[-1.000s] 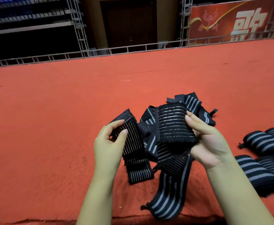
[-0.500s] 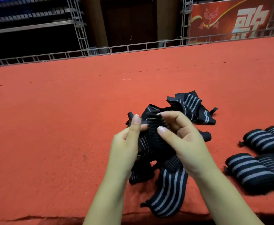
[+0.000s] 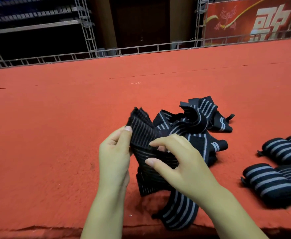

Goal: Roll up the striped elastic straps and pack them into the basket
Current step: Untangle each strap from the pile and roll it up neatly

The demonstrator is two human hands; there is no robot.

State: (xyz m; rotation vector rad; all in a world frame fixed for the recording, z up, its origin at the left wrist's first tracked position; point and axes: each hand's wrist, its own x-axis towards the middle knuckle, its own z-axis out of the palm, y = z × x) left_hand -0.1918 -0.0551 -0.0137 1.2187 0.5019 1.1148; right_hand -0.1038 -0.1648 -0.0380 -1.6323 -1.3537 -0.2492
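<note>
The strap [image 3: 146, 144] being worked is held up just above the red carpet [image 3: 55, 135], caught between both hands. The left hand [image 3: 114, 157] pinches its upper end, thumb pressed on the ribbed face near the frayed top edge, fingers hidden behind. The right hand [image 3: 181, 163] curls over the strap's middle from the right, thumb and forefinger closing on the fabric; how much of it lies inside that hand cannot be seen.

From the left grip the strap's long axis runs down and toward the person, passing under the right hand and trailing off as a striped tail [image 3: 177, 209] that reaches the carpet's near edge. So the free length lies below and toward the body, and a roll started at the top end would likely have to travel down that line, with the right hand nearer the slack to feed it.

Just behind the hands lies a pile [image 3: 208, 116] of loose straps, tangled. Well to the right sit four rolls [image 3: 270, 183], side by side in pairs. No basket is in view, so packing looks some way off.
</note>
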